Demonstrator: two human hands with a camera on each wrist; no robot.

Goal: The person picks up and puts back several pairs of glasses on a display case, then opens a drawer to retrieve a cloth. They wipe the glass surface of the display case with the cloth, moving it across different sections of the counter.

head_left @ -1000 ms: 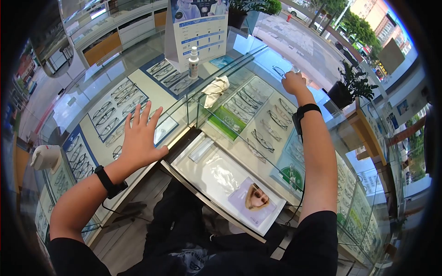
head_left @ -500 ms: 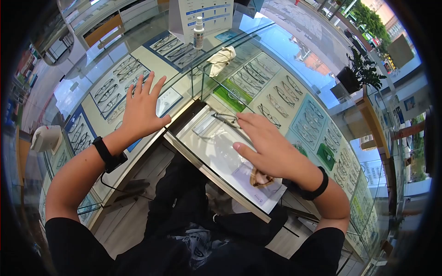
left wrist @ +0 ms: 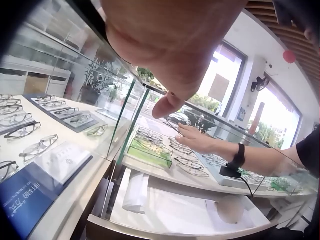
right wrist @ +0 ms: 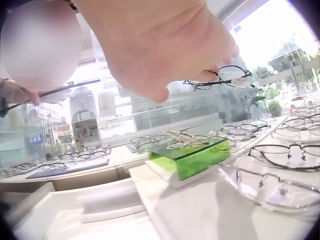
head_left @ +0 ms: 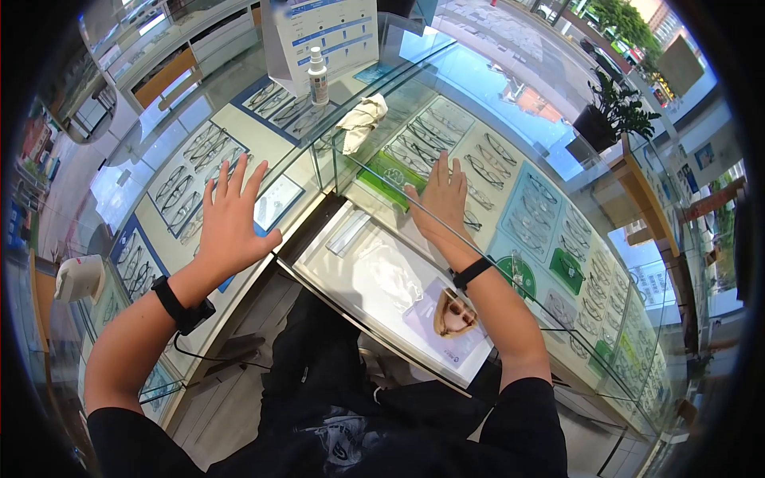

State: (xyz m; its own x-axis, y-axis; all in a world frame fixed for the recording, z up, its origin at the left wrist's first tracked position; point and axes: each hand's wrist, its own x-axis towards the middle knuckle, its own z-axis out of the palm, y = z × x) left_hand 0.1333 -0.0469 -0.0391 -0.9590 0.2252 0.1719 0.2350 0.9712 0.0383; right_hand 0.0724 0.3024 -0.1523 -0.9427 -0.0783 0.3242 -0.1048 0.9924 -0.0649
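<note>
Dark-framed glasses hang at the fingertips of my right hand, which pinches them in the right wrist view. The left wrist view shows the same glasses at that hand. From the head view, my right hand is over the display case beside a green stand, and its glasses cannot be made out. My left hand, fingers spread and holding nothing, is over the left counter near a white card. Several rows of glasses lie in the case.
Between the counters, a pulled-out drawer holds a plastic sleeve and a picture card. A spray bottle, a crumpled cloth and a standing sign are on the glass top. A potted plant stands at the back right.
My right hand went from the far side of the case to above the drawer with the glasses, then forward over the case. My left hand stays spread at the left counter.
</note>
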